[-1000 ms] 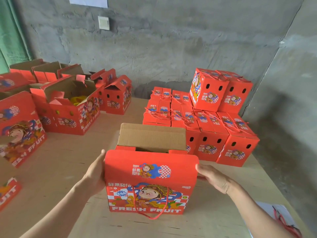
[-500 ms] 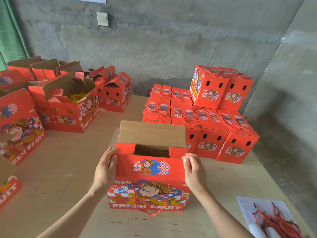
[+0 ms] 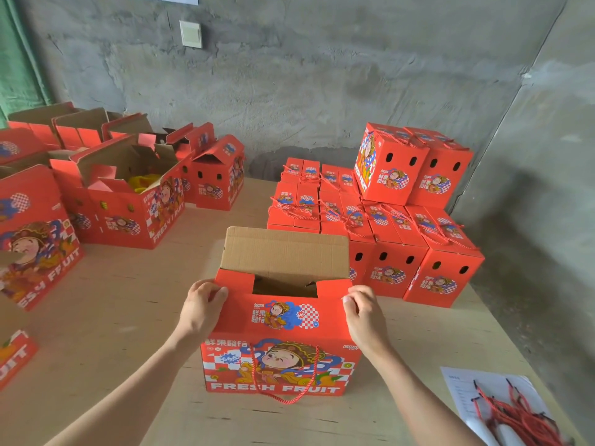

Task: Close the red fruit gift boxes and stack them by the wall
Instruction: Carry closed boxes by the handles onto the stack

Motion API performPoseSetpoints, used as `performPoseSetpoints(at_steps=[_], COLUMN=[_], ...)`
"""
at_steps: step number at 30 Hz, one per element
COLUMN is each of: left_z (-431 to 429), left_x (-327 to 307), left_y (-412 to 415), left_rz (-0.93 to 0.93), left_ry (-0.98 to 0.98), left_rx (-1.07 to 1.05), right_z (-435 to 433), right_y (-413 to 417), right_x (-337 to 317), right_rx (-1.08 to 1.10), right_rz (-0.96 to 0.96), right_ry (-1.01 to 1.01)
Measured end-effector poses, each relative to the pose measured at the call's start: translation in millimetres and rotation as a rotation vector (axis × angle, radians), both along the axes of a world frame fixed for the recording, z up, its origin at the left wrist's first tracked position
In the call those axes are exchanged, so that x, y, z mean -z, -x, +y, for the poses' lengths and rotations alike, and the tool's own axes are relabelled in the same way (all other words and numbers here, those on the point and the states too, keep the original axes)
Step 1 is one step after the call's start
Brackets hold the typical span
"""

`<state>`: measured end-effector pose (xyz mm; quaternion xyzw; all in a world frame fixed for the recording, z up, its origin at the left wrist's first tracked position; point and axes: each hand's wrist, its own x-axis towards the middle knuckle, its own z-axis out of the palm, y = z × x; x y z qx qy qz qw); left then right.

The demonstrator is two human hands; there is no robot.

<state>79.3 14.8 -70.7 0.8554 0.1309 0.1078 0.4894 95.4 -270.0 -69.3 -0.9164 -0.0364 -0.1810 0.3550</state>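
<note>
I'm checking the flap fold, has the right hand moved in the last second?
Yes. The right hand came in from beside the box onto the near flap's right corner, toward its printed front.

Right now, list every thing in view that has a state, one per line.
front box: open, far flap up, near flap partly folded
left hand: gripping near flap's left corner
right hand: gripping near flap's right corner
stacked boxes: closed, by the wall
box with yellow contents: open
red cords: loose, on paper sheet
</note>
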Motion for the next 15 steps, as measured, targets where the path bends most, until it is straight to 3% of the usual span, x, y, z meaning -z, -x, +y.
performPoseSetpoints(at_steps=[5,11,15], left_z=[0.2,1.0,2.6], left_x=[-9.0,-6.5,-6.4], left_y=[-4.1,2.9,0.5], left_rz=[0.09,0.07,0.107], left_ry=[0.226,0.512,0.522], left_rx=[-0.053,-0.067,-0.022], right_z=[-3.0,-2.0,-2.2], right_y=[-10.3,-4.7,-7.2], right_x=[-3.0,-1.3,-1.7], right_rx=[0.0,-0.022,-0.032], right_rz=[0.094,0.056,0.166], right_ry=[-0.035,-0.143,-0.202])
